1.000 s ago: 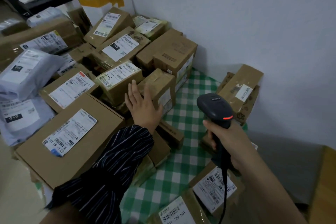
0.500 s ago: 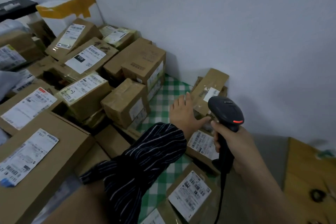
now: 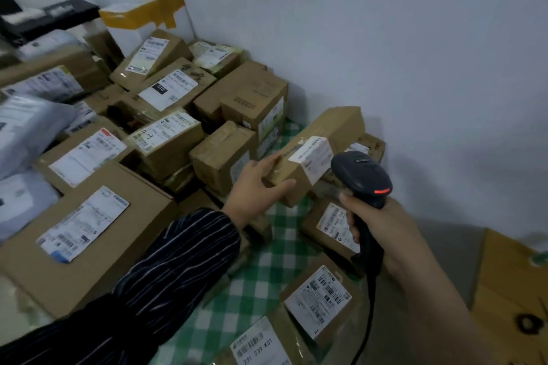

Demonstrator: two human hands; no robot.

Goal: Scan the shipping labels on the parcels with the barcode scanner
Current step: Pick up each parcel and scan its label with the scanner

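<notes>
Head view.
Parcel (image 3: 332, 130): long, narrow brown carton, taped. Held tilted over green checked cloth (image 3: 255, 284), near end gripped in left hand (image 3: 255, 187).
Shipping label (image 3: 314, 154): white, wrapped over carton's corner, print blurred.
Barcode scanner (image 3: 360, 175): dark, corded, red light lit. Handle clenched in right hand (image 3: 382, 228), head just beside label.

One head-worn wide-angle camera looks forward and down. It sits close over the left hand (image 3: 256, 188) and right hand (image 3: 385, 228), facing the wall (image 3: 385, 38).
</notes>
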